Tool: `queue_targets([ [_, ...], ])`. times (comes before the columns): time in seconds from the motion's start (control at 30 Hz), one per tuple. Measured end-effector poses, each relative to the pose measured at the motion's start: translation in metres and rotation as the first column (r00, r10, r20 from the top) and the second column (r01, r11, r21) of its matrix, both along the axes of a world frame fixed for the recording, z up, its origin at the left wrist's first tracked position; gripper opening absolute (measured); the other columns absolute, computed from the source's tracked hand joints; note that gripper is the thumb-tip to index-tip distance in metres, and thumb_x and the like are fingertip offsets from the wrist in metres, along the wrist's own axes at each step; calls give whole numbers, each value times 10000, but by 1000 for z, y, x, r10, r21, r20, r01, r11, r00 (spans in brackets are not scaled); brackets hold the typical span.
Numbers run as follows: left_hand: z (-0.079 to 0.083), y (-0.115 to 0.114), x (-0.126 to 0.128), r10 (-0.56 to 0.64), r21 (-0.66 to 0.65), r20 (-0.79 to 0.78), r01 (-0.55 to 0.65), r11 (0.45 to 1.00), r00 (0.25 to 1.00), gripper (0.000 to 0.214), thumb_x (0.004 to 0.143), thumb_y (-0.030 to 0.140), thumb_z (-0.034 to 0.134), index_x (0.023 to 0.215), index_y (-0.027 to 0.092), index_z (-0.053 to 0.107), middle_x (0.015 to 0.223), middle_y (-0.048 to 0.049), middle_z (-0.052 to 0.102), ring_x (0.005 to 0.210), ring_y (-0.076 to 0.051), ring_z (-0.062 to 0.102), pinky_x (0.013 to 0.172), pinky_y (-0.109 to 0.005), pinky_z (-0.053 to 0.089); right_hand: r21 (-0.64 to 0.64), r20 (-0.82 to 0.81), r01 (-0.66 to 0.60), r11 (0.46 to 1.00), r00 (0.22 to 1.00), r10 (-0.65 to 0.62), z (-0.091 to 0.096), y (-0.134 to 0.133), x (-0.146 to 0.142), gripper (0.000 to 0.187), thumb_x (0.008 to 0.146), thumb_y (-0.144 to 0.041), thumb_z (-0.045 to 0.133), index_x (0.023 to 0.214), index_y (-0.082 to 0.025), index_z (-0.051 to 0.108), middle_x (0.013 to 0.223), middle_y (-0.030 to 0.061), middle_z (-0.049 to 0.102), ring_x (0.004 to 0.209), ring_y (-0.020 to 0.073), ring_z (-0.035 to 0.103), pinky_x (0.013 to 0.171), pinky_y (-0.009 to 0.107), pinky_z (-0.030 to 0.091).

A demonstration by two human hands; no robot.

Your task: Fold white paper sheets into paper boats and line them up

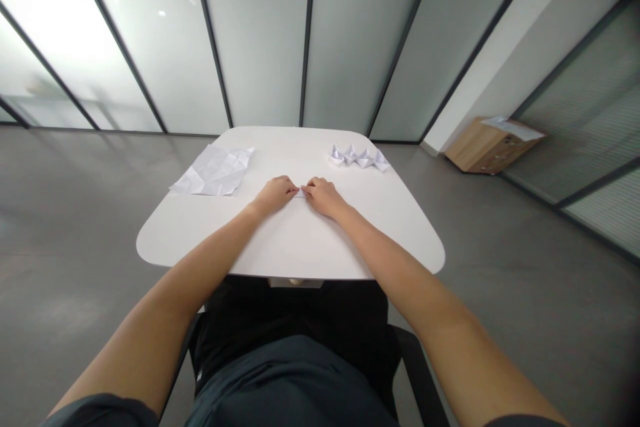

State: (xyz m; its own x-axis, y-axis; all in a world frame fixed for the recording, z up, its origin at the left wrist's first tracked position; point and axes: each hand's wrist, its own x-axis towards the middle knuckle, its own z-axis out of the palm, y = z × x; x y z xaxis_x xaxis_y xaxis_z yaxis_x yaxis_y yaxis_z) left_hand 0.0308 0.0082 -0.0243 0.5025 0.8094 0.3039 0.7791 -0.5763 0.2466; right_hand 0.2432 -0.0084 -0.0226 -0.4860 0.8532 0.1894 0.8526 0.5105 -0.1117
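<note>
My left hand [274,195] and my right hand [324,197] meet at the middle of the white rounded table [300,243]. Between their fingertips is a small piece of folded white paper [299,193], mostly hidden by my fingers. Both hands rest on the tabletop and pinch it from either side. To the left, a creased sheet of white paper [215,171] lies flat, apart from my left hand. Beyond my right hand, a row of folded white paper shapes [359,157] stands near the far edge.
A low wooden cabinet [487,145] with papers [515,128] on top stands on the grey floor at the far right. Frosted glass panels [260,33] run behind the table. A black chair armrest [420,373] shows at the lower right.
</note>
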Motion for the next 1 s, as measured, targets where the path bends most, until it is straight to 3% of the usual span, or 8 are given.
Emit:
queue_targets([
  [0.2, 6, -6, 1, -39, 38, -143, 44, 998, 989, 359, 1048, 311, 491, 1126, 215, 828, 1112, -99, 745, 1013, -211, 708, 964, -302, 519, -14, 15, 2, 1000, 1000, -2, 3, -4, 2, 407, 1104, -367, 444, 1413, -255, 684, 1348, 138, 628, 1252, 295, 546, 1042, 426, 422],
  [0.33, 11, -13, 0, -52, 47, -170, 61, 997, 984, 363, 1031, 461, 558, 1157, 236, 813, 1136, -105, 751, 1030, -230, 714, 965, -315, 516, -37, -10, 6, 999, 1000, -6, 0, -1, 6, 437, 1059, -433, 540, 1457, -291, 650, 1380, 118, 609, 1278, 292, 541, 1070, 425, 420],
  [0.5, 16, -16, 1, -16, 28, -77, 18, 999, 997, 379, 1022, 448, 594, 1313, 263, 753, 1110, -82, 795, 1020, -239, 735, 941, -310, 516, -47, -73, 38, 998, 996, -41, -4, 6, 7, 425, 1036, -484, 573, 1406, -312, 693, 1355, 108, 626, 1283, 291, 558, 1089, 414, 418],
  [0.67, 19, -20, 4, -12, 44, -80, 15, 999, 997, 405, 1051, 398, 546, 1416, 299, 693, 1105, -73, 809, 1018, -252, 751, 931, -317, 514, -71, -128, 62, 996, 989, -71, 0, 8, 5, 432, 1053, -515, 538, 1380, -283, 699, 1308, 111, 686, 1247, 287, 604, 1052, 389, 440],
  [0.77, 20, -22, 7, 14, 26, -21, -13, 1000, 1000, 416, 1038, 350, 554, 1433, 326, 682, 1065, -52, 818, 988, -245, 759, 920, -313, 522, -69, -164, 68, 995, 983, -78, 1, 7, 3, 371, 1039, -423, 577, 1347, -252, 691, 1307, 99, 717, 1242, 281, 617, 1037, 373, 444],
  [0.87, 18, -22, 8, 81, -5, 94, -81, 997, 992, 420, 1018, 298, 553, 1409, 309, 708, 1029, -42, 823, 956, -232, 761, 926, -309, 528, -65, -270, 109, 992, 955, -122, 0, 7, 1, 461, 971, -317, 672, 1415, -216, 599, 1288, 101, 733, 1202, 261, 643, 1001, 353, 461],
  [0.93, 16, -19, 7, 128, -60, 177, -119, 991, 976, 420, 1003, 270, 554, 1385, 274, 728, 994, -40, 826, 931, -215, 760, 928, -295, 532, -71, -362, 134, 988, 920, -151, -3, 8, 0, 514, 938, -271, 708, 1423, -191, 556, 1229, 98, 754, 1137, 239, 671, 959, 335, 477],
  [1.0, 14, -16, 6, 154, -140, 240, -123, 983, 958, 402, 992, 258, 553, 1337, 251, 758, 944, -30, 824, 880, -194, 756, 902, -274, 539, -65, -427, 131, 989, 892, -146, -7, 10, 0, 447, 926, -239, 720, 1351, -192, 590, 1174, 81, 771, 1087, 221, 686, 934, 320, 483],
])
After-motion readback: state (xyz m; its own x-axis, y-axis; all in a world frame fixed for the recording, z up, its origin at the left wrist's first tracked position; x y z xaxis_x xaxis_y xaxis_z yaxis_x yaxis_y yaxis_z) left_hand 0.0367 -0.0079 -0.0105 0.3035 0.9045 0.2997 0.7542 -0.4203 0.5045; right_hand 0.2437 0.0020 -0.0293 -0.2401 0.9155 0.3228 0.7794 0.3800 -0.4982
